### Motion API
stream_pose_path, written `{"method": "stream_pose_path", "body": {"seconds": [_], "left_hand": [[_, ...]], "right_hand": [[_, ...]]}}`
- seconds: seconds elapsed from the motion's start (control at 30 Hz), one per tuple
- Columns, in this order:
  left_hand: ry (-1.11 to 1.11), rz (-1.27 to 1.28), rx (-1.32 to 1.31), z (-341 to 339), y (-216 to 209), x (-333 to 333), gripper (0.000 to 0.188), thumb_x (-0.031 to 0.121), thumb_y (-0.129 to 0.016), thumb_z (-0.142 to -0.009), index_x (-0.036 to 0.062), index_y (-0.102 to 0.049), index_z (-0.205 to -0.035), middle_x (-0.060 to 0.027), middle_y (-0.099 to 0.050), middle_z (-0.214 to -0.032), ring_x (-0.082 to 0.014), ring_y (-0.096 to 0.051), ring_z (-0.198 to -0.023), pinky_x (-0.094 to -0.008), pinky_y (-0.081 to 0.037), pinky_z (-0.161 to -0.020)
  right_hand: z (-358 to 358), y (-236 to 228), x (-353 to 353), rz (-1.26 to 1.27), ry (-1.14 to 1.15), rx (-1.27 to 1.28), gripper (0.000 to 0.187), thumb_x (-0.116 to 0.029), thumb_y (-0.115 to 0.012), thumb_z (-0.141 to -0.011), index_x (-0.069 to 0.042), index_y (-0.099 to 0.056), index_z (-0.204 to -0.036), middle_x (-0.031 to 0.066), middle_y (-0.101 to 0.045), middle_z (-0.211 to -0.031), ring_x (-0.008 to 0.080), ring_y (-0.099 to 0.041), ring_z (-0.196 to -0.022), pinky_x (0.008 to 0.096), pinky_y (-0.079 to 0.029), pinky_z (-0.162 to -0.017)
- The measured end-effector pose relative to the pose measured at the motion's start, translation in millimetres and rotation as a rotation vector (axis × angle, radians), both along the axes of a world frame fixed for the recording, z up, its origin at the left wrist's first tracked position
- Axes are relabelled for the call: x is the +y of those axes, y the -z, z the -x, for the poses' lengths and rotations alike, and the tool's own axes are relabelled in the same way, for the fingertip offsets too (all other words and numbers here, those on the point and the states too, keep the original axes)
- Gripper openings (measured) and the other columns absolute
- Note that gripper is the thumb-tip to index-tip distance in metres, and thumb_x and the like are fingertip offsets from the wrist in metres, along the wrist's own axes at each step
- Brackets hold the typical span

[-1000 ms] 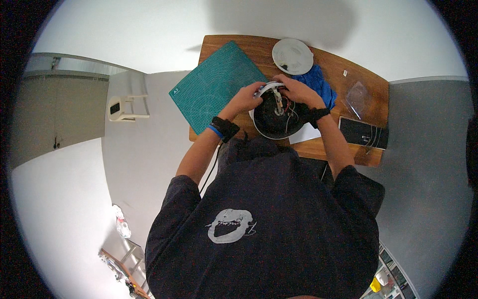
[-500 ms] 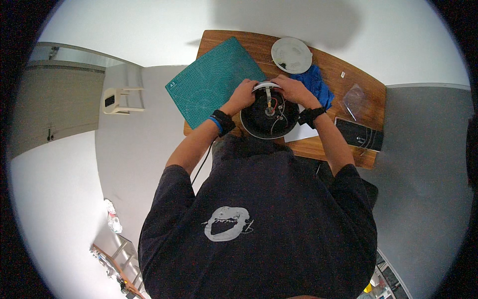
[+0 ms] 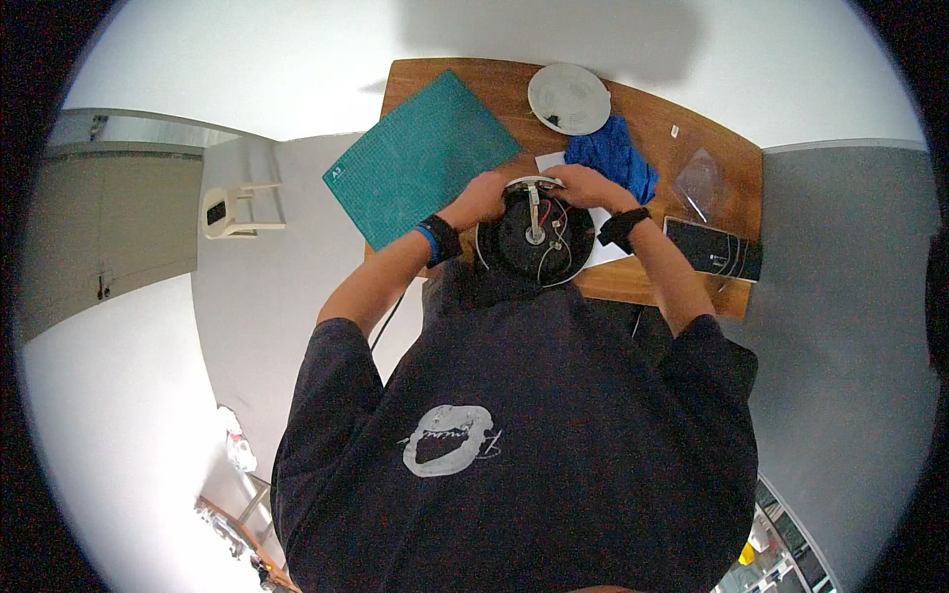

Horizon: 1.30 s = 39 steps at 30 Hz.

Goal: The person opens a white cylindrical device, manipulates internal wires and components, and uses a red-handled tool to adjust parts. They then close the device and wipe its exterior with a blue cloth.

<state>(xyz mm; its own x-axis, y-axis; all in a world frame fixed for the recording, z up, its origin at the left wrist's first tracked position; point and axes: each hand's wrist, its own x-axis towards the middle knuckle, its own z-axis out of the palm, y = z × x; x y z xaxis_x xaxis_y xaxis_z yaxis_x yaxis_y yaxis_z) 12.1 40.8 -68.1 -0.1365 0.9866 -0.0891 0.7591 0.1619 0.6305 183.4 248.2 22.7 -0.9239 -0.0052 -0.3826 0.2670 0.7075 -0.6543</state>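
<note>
A round black speaker (image 3: 509,252) with a pale rim is held close in front of my body at the table's near edge. Its inside faces up, showing a metal strip, a pale round centre and red and white wires. My left hand (image 3: 477,201) is closed on the upper left of the rim, its fingertips partly hidden. On the upper right of the rim, my right hand (image 3: 585,188) grips with bent fingers. A blue cloth (image 3: 613,158) lies crumpled just beyond my right hand, and white paper (image 3: 605,255) shows under that wrist.
The wooden table (image 3: 643,287) carries a green cutting mat (image 3: 425,158) at left and a round whitish cover (image 3: 569,100) at the back. A clear plastic bag (image 3: 698,183) and a black box (image 3: 707,247) with cables lie at right. A cream stool (image 3: 227,211) stands far left.
My hands and the speaker's upper rim have come slightly nearer my body, so the rim looks less raised. The whole view has shifted a little.
</note>
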Motion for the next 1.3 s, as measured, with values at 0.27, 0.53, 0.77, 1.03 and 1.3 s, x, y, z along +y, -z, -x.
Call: {"method": "stream_pose_path", "body": {"seconds": [0.27,0.53,0.77,1.03,1.3], "left_hand": [[0.016,-0.005,-0.049,-4,-29,12,0.021,0.003,-0.068,-0.073,-0.0011,-0.073,-0.093,-0.0271,-0.071,-0.092,-0.0481,-0.068,-0.092,-0.0563,-0.055,-0.084],[0.081,0.046,-0.053,3,-23,16,0.031,0.004,-0.067,-0.074,0.0011,-0.071,-0.104,-0.0279,-0.070,-0.103,-0.0487,-0.065,-0.100,-0.0556,-0.054,-0.088],[0.129,0.139,-0.033,7,-69,29,0.046,0.001,-0.066,-0.073,0.0003,-0.066,-0.119,-0.0266,-0.065,-0.111,-0.0457,-0.061,-0.108,-0.0516,-0.051,-0.096],[-0.083,-0.230,0.102,-1,-110,22,0.056,-0.005,-0.065,-0.074,0.0016,-0.059,-0.130,-0.0192,-0.059,-0.125,-0.0421,-0.057,-0.119,-0.0494,-0.052,-0.099],[-0.178,-0.335,0.151,-4,-122,-1,0.070,-0.010,-0.065,-0.071,0.0060,-0.057,-0.139,-0.0136,-0.058,-0.134,-0.0397,-0.054,-0.128,-0.0458,-0.052,-0.106]], "right_hand": [[-6,9,9,-0.052,-0.018,-0.060,0.037,-0.019,-0.072,-0.093,-0.012,-0.069,-0.130,0.0169,-0.073,-0.121,0.0377,-0.068,-0.113,0.0451,-0.054,-0.095],[-16,24,7,-0.101,0.062,0.027,0.039,-0.019,-0.072,-0.094,-0.013,-0.067,-0.132,0.0174,-0.069,-0.126,0.0375,-0.065,-0.117,0.0447,-0.053,-0.098],[-27,17,8,-0.053,0.068,0.213,0.047,-0.018,-0.067,-0.095,-0.010,-0.055,-0.140,0.0180,-0.061,-0.133,0.0398,-0.062,-0.123,0.0466,-0.053,-0.102],[-25,-57,-18,-0.146,0.160,0.319,0.058,-0.015,-0.072,-0.095,-0.013,-0.048,-0.147,0.0154,-0.052,-0.136,0.0389,-0.060,-0.121,0.0455,-0.054,-0.098],[-23,-47,-42,-0.166,0.242,0.476,0.076,-0.021,-0.081,-0.087,-0.015,-0.044,-0.154,0.0170,-0.049,-0.139,0.0418,-0.055,-0.127,0.0467,-0.051,-0.106]]}}
